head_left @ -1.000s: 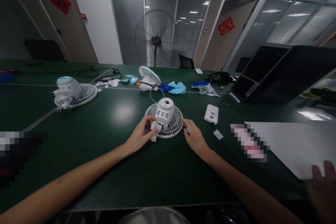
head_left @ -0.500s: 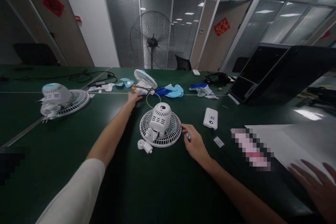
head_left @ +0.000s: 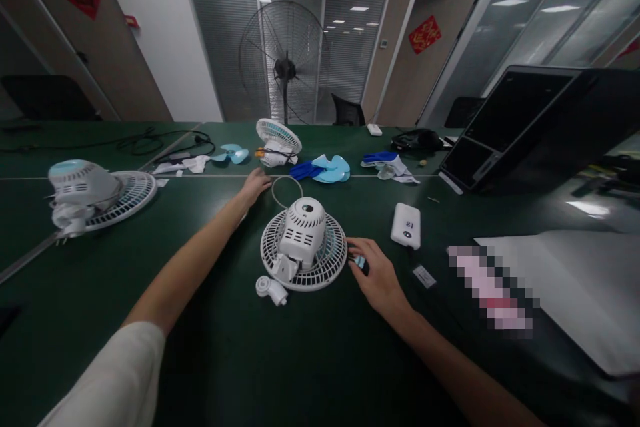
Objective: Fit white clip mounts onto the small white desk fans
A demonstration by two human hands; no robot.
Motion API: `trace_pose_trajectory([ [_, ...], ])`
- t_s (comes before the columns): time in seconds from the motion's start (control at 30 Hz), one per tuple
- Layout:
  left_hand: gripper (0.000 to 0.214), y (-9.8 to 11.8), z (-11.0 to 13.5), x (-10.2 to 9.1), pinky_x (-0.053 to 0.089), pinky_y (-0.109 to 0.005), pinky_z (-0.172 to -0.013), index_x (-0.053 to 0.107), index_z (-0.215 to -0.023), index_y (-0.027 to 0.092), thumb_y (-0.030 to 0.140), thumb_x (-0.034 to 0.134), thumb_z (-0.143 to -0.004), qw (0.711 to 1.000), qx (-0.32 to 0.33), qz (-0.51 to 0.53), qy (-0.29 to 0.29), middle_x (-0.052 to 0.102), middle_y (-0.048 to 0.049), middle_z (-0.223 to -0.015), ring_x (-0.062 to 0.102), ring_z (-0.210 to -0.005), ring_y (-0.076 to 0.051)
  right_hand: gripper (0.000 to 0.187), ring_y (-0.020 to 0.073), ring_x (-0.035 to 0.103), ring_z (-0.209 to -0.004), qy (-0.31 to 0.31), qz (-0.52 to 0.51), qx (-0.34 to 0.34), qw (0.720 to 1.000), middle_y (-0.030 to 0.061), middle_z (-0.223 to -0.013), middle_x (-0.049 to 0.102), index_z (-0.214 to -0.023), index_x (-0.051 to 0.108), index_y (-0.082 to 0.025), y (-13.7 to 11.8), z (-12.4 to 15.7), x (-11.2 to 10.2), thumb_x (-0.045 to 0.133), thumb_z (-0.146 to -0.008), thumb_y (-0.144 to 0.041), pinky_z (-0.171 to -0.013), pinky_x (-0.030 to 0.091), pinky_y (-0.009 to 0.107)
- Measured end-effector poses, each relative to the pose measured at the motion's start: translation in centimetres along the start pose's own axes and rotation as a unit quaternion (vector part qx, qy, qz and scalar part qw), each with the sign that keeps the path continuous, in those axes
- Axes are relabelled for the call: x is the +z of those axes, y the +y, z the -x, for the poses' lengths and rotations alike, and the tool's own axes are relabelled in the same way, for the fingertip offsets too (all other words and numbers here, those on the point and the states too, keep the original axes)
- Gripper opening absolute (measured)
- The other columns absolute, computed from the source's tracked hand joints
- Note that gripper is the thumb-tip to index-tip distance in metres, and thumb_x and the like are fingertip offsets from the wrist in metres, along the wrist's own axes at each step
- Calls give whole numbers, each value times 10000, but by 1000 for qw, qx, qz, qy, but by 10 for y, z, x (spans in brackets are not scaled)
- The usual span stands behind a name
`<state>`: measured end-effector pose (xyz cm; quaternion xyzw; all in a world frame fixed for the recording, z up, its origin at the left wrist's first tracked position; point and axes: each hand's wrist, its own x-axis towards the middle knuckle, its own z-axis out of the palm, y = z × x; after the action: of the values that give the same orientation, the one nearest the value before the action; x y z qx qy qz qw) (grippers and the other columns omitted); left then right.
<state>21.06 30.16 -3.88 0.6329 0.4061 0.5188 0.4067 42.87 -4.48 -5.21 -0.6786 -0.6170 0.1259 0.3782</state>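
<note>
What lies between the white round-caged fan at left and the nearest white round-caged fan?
In the head view, the person's left forearm crosses the green tabletop between them.

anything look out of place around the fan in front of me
Yes: a white plastic piece lies loose at the near left edge of the nearest fan, which rests face-down. It looks odd because it seems to be a detached fan part. Nothing looks spilled.
</note>
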Motion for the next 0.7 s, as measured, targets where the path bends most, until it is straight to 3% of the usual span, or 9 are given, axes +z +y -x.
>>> trace_pose_trajectory([
  [0.1,169,14,64,-35,570,-365,-753,640,-1109,166,237,591,-965,998,-16,-61,-13,664,-76,-1028,643,-791,-184,324,304,667,-1102,-3,85,1,996,94,-1222,665,-1234,679,-277,8,1,-8,677,-915,-218,-974,555,482],
  [0.2,89,37,147,-70,525,-358,-764,648,-986,223,266,582,-945,992,9,-116,-51,647,-33,-902,606,-777,-205,121,259,686,-918,-56,124,13,991,79,-1040,704,-1045,731,-255,7,-1,-22,675,-941,-282,-844,551,420],
  [0.27,187,54,197,-85,513,-376,-791,635,-1007,235,376,512,-1004,959,66,-215,-175,652,-37,-917,608,-825,-229,124,227,677,-853,-97,138,33,985,69,-993,704,-1008,742,-239,-5,-2,-34,671,-952,-324,-778,527,377],
  [0.33,303,70,233,-91,507,-404,-879,626,-1129,218,476,584,-976,923,86,-261,-268,658,-70,-1074,613,-967,-259,182,217,663,-832,-130,141,48,980,63,-953,696,-983,751,-221,-24,0,-45,651,-970,-372,-733,508,358],
  [0.4,408,83,250,-94,493,-424,-943,625,-1173,209,546,635,-942,905,82,-277,-314,629,-94,-1201,590,-1077,-280,208,198,651,-813,-141,108,33,983,54,-966,688,-1009,750,-220,-47,3,-53,626,-992,-386,-704,511,341],
  [0.5,387,93,255,-95,486,-414,-942,635,-1115,209,563,611,-962,902,53,-255,-346,624,-87,-1197,583,-1096,-277,198,173,656,-839,-145,-10,-36,989,55,-1085,685,-1129,719,-229,-74,9,-52,647,-993,-352,-687,551,303],
  [0.6,300,97,258,-97,492,-360,-852,601,-1107,214,496,562,-1012,918,10,-189,-347,653,-56,-1092,620,-974,-232,225,186,668,-948,-121,-95,-135,979,55,-1159,680,-1183,689,-238,-84,9,-38,704,-962,-275,-767,591,313],
  [0.7,285,96,266,-94,499,-335,-833,553,-1160,220,422,640,-980,943,-37,-79,-320,667,-43,-1092,642,-959,-212,221,212,659,-1063,-74,-131,-234,961,58,-1156,686,-1173,689,-231,-79,1,-15,718,-954,-224,-939,574,378],
])
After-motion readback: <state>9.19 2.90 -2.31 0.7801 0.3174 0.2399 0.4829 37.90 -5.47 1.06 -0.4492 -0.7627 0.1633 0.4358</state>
